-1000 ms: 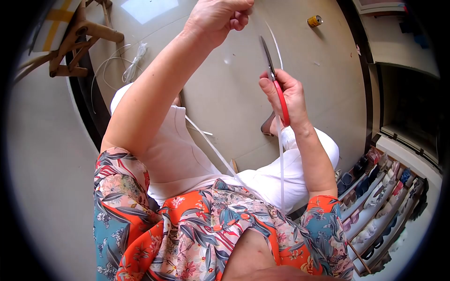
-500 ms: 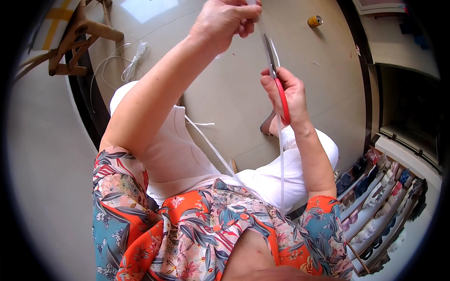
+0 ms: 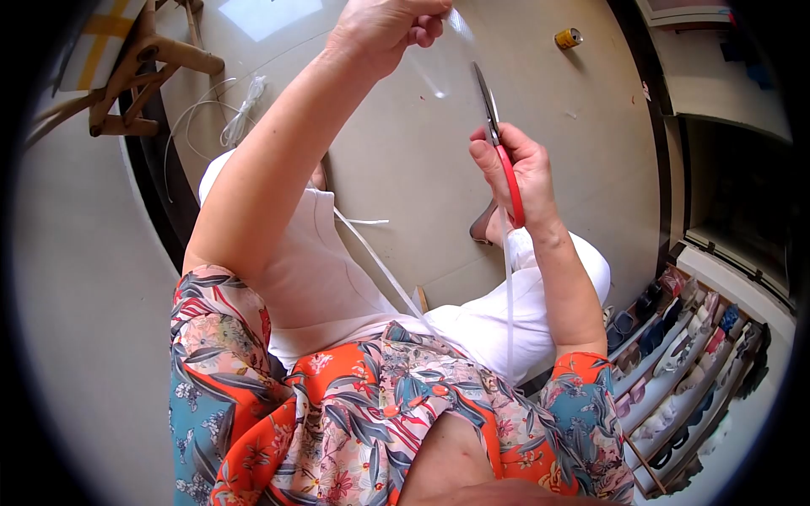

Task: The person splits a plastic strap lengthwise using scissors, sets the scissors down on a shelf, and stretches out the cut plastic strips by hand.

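Pale glossy tiled floor [image 3: 405,169] spreads below the fingers, a small yellow can [image 3: 568,38] resting on it beyond the right ones. The right hand [image 3: 523,173] grips red-handled metal scissors [image 3: 512,190], blades pointing away past its fingertips; a flat white plastic-looking strip [image 3: 509,295] trails from these fingers toward the lap. The left hand [image 3: 384,35] pinches a motion-blurred translucent strip [image 3: 460,25] just beside its fingertips.

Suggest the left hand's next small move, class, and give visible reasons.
Probably, bring the left hand over to pinch the short upper end of the long, flat, white plastic strip: that end stands beside the blades of the red-handled metal scissors in the right hand, the strip runs down across the white trousers, and the left hand is apart from that end.
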Available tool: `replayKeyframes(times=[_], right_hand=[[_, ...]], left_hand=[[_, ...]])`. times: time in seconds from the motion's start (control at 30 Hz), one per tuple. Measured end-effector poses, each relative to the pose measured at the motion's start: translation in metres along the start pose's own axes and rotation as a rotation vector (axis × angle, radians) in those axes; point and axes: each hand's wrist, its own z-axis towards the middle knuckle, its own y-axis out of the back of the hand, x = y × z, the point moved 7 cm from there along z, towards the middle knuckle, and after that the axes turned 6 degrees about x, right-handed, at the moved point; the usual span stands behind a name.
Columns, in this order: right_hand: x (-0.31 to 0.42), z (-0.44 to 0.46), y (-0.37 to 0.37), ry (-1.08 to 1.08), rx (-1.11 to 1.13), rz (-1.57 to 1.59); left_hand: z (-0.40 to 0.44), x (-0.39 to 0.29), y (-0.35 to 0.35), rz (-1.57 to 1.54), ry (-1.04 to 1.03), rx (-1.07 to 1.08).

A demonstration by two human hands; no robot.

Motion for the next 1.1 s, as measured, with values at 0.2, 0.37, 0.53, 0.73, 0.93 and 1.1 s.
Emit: replayKeyframes(times=[0.2,0.37,0.53,0.73,0.93,1.1], right_hand=[[-0.001,0.004,0.002,0.036,0.028,0.096],[-0.002,0.003,0.004,0.002,0.029,0.107],[-0.004,0.001,0.004,-0.017,0.042,0.099],[0.002,0.004,0.004,0.059,0.021,0.022],[0.005,0.006,0.005,0.071,0.019,-0.031],[0.003,0.004,0.008,0.038,-0.007,-0.064]], left_hand=[[-0.01,0.003,-0.017,-0.01,0.046,0.0],[-0.016,0.0,-0.032,-0.003,0.1,0.107],[-0.016,-0.008,-0.034,0.048,0.028,0.151],[-0.018,0.0,-0.033,0.07,0.028,0.138],[-0.019,-0.002,-0.036,0.13,0.035,0.136],[-0.019,-0.003,-0.036,0.158,0.053,0.134]])
